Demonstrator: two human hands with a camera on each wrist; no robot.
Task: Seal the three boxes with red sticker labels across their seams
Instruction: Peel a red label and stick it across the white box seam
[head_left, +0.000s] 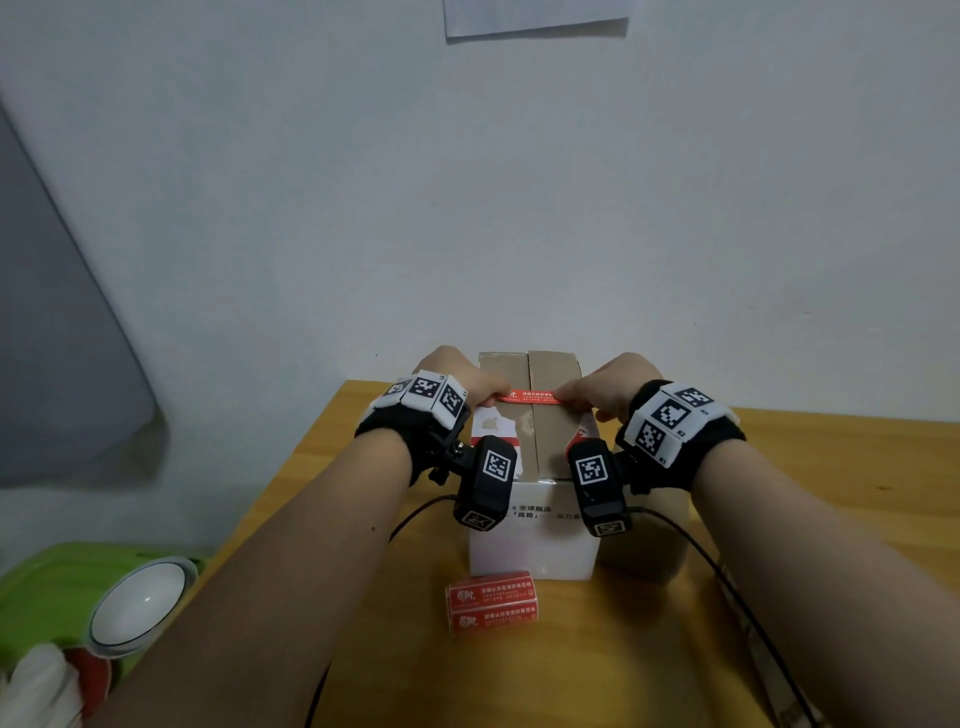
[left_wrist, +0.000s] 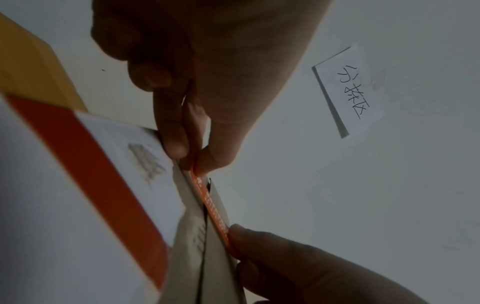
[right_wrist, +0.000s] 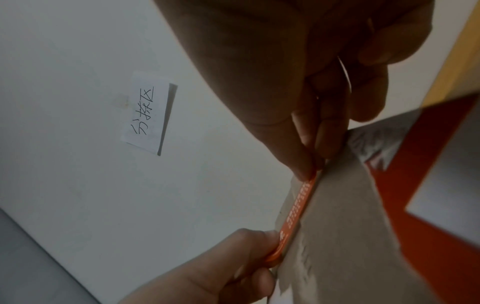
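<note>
**Both hands hold one red sticker label across a box seam**

The left hand (head_left: 467, 382) pinches the left end of the red sticker label (head_left: 531, 397) between thumb and forefinger; in the left wrist view the fingertips (left_wrist: 176, 144) are pressed together on the strip's end, right at the edge of the box top. The right hand (head_left: 608, 387) pinches the other end the same way, thumb (right_wrist: 301, 162) laid on the label's upper face. The remaining fingers of each hand are curled in toward the palm.

Between the two hands the label runs straight across the centre seam (head_left: 529, 410) of the cardboard box (head_left: 550, 431), close to the brown flaps; whether it is already stuck down I cannot tell. The box has a white front with printed text below the wrists and red patches on its top near each hand.

Nearer the person than both hands, a roll of red sticker labels (head_left: 491, 603) lies on the wooden table (head_left: 779, 493). Beyond the left forearm sits a white bowl (head_left: 140, 603) on a green container (head_left: 47, 577). A handwritten paper note (left_wrist: 348, 90) hangs on the wall above the hands.
</note>
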